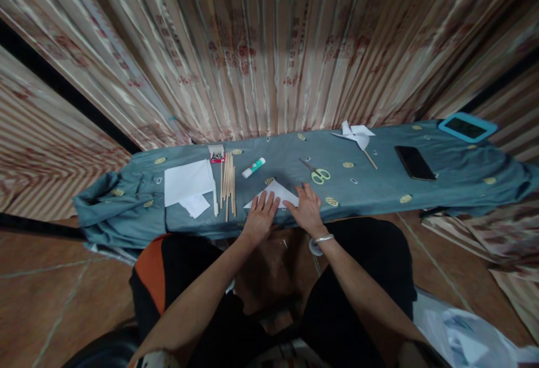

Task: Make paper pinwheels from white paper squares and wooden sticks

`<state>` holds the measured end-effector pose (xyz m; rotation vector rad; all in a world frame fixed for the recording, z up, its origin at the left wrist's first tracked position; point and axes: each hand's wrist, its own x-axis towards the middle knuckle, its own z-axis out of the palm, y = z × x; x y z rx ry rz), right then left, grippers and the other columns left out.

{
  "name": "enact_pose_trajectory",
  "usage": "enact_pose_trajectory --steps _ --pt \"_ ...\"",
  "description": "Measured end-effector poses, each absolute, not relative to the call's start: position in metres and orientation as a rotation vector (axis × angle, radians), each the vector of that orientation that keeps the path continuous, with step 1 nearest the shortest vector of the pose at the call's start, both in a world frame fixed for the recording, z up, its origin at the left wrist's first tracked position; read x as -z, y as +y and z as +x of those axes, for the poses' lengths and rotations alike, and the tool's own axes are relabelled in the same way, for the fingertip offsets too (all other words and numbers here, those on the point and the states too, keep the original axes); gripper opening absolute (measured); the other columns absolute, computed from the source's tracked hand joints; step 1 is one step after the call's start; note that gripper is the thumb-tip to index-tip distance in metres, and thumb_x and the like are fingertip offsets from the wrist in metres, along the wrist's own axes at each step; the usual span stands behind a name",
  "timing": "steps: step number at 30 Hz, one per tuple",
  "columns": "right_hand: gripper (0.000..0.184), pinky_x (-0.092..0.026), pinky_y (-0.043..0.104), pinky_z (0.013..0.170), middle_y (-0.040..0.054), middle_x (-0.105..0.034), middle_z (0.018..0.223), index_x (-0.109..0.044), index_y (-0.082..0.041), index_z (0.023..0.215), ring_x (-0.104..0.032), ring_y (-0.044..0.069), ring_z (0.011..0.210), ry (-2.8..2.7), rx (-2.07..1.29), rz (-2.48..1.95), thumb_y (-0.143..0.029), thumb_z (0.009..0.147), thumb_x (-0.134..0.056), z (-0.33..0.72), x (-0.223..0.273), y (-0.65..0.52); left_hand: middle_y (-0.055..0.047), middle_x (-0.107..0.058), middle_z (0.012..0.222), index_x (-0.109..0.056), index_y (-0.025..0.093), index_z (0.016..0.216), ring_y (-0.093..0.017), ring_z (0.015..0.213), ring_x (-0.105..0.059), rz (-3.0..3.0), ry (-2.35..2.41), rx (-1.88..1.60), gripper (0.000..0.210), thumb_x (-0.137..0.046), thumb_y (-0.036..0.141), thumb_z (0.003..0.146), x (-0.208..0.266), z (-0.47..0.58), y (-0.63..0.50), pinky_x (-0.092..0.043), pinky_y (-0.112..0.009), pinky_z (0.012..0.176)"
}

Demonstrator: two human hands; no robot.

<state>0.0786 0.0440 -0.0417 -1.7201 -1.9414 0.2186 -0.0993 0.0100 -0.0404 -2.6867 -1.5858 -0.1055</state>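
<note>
A white sheet of paper [275, 189], folded into a triangle, lies near the front edge of the cloth-covered table [290, 157]. My left hand [260, 216] rests flat on its left part, fingers stretched out. On its right corner lies my right hand [307, 208], thumb on the paper and fingers spread forward. Scissors [319, 175] with yellow-green handles lie just beyond my right hand. A glue stick [254, 168] is beyond the paper to the left. Several thin wooden sticks [228, 185] lie left of my left hand.
At the left are white paper sheets [187, 182] and a small box of metal pins [217, 155]. A paper pinwheel [356, 137] on a stick, a dark phone [415, 162] and a blue-framed tablet [467, 127] lie at the right. A curtain [252, 48] hangs behind the table.
</note>
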Motion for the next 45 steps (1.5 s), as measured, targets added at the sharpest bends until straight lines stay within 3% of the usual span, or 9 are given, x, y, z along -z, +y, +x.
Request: enact_pose_trajectory --steps 10,30,37,45 --pt "0.052 -0.030 0.051 0.107 0.0227 -0.040 0.149 -0.056 -0.013 0.130 -0.039 0.034 0.137 -1.891 -0.369 -1.756 -0.045 0.088 -0.058 0.079 0.053 0.046 -0.025 -0.026 0.156 -0.026 0.002 0.148 -0.033 0.147 -0.021 -2.782 -1.569 0.145 0.077 -0.057 0.021 0.080 0.042 -0.123 0.005 -0.024 -0.047 0.117" --pt "0.050 -0.028 0.052 0.109 0.0226 -0.039 0.150 -0.055 -0.014 0.130 -0.038 0.033 0.138 -1.914 -0.347 -1.761 -0.043 0.090 -0.056 0.078 0.056 0.046 -0.020 -0.036 0.153 -0.031 0.006 0.148 -0.030 0.144 -0.030 -2.590 -1.518 0.008 0.067 -0.045 0.015 0.083 0.029 -0.168 -0.048 -0.014 -0.051 0.120" --pt "0.039 -0.031 0.054 0.107 0.0201 -0.043 0.148 -0.061 -0.019 0.126 -0.041 0.033 0.135 -1.913 -0.359 -1.697 -0.034 0.091 -0.053 0.083 0.057 0.046 -0.021 -0.042 0.149 -0.039 0.004 0.144 -0.031 0.143 -0.033 -2.592 -1.582 0.059 0.065 -0.055 0.022 0.083 0.024 -0.165 -0.052 -0.016 -0.054 0.119" --pt "0.025 -0.036 0.050 0.106 0.0140 -0.057 0.136 -0.070 -0.020 0.104 -0.053 0.029 0.125 -1.705 -0.494 -1.567 -0.024 0.082 -0.057 0.085 0.053 0.051 -0.018 -0.037 0.153 -0.038 0.008 0.145 -0.030 0.144 -0.030 -2.544 -1.724 0.189 0.060 -0.052 0.021 0.087 0.030 -0.155 -0.061 -0.018 -0.058 0.117"
